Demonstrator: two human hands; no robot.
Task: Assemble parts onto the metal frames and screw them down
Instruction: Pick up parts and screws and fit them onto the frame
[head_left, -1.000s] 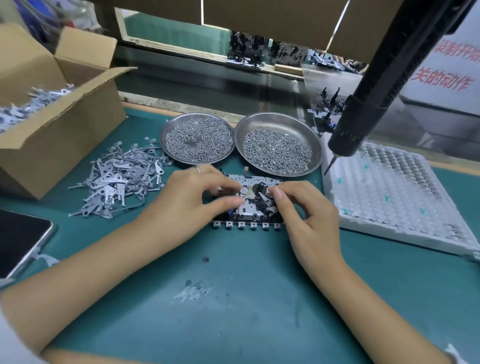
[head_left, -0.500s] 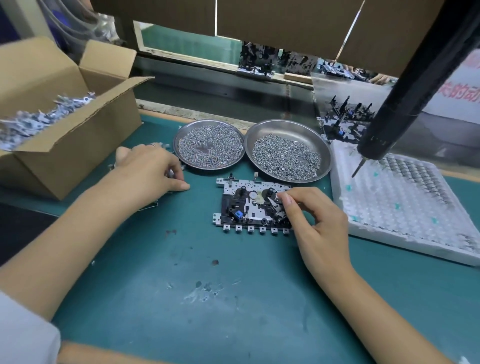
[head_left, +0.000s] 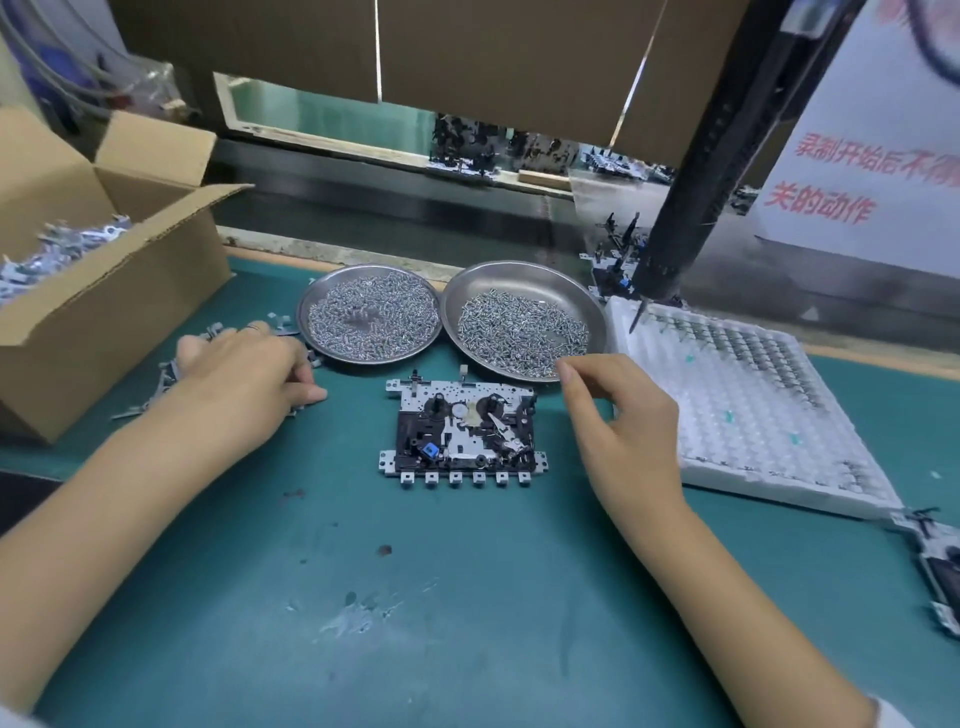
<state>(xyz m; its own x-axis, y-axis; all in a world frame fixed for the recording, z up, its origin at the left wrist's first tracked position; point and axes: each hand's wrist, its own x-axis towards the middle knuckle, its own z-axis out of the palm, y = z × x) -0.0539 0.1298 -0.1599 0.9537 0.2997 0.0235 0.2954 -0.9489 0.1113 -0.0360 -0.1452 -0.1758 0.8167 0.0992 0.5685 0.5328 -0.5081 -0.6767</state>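
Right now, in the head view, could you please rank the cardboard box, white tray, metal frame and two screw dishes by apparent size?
1. White tray and cardboard box: too close to rank, box cropped.
2. Metal frame.
3. Left dish and right dish: alike.

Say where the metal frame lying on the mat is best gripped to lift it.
Probably by the two short side edges of the metal frame, pinched from left and right: it lies flat, parts crowd its top face, and tabs line the near edge.
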